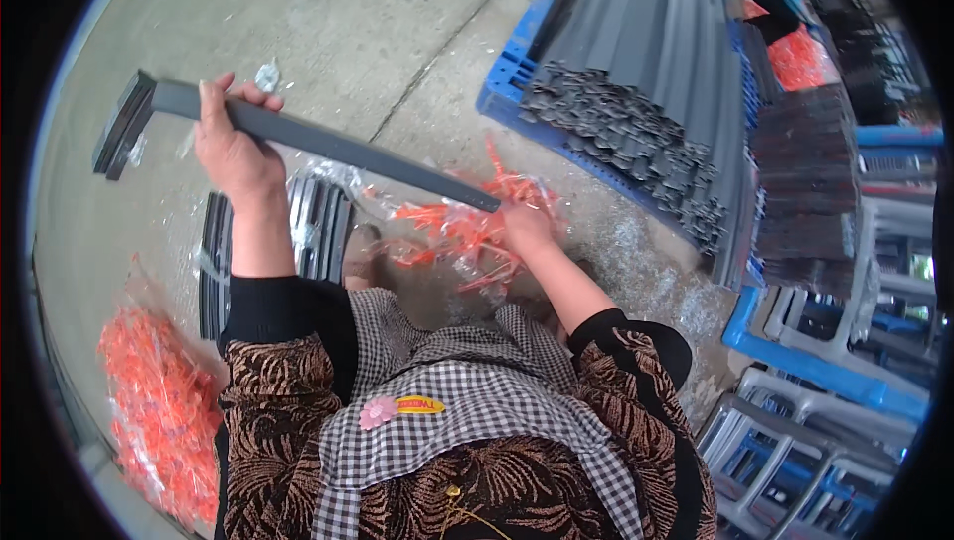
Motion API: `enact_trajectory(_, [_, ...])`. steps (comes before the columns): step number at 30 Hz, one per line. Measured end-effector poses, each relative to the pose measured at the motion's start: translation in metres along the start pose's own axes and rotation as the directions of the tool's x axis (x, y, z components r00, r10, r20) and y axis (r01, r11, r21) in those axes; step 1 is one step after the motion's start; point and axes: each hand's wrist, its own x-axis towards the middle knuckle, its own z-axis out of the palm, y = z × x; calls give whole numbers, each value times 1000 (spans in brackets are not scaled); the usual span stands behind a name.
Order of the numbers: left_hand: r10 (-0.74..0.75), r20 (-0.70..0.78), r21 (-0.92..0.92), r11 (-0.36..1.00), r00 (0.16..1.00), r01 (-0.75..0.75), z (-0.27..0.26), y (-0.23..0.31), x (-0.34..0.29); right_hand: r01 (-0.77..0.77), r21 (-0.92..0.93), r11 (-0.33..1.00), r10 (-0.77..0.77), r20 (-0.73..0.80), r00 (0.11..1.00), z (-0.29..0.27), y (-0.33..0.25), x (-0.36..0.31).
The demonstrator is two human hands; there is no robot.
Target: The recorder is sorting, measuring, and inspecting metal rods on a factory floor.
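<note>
The blue pallet (505,83) is carrying piled grey strips (636,33). Off its near left corner, one dark strip (368,154) is hanging over the floor (368,13); gripping it far apart is probably steadying it best. The left hand (235,154) is wrapping it near one end; the right hand (523,227) is clasping the other.

So the left arm's up, bare forearm (261,232) rising almost straight through the left of the frame, with the left hand (238,148) in the upper left, wrist slightly bent and fingers (263,96) curled in a grip. The right forearm (568,282) slants up and left to the right hand (527,227) near centre, lower than the other; its fingers are too blurry to read.
</note>
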Motion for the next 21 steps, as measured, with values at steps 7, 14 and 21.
enact_trajectory(7, [-143,139,-101,982,980,158,16,-35,-13,411,795,446,-419,-220,881,-138,-4,-107])
enact_trajectory(14, [-394,368,52,913,842,405,95,-62,-91,353,683,639,-219,-278,935,-158,78,-184])
enact_trajectory(21, [-610,537,544,778,583,313,99,-84,-113,159,715,681,556,-646,523,-199,259,-178])
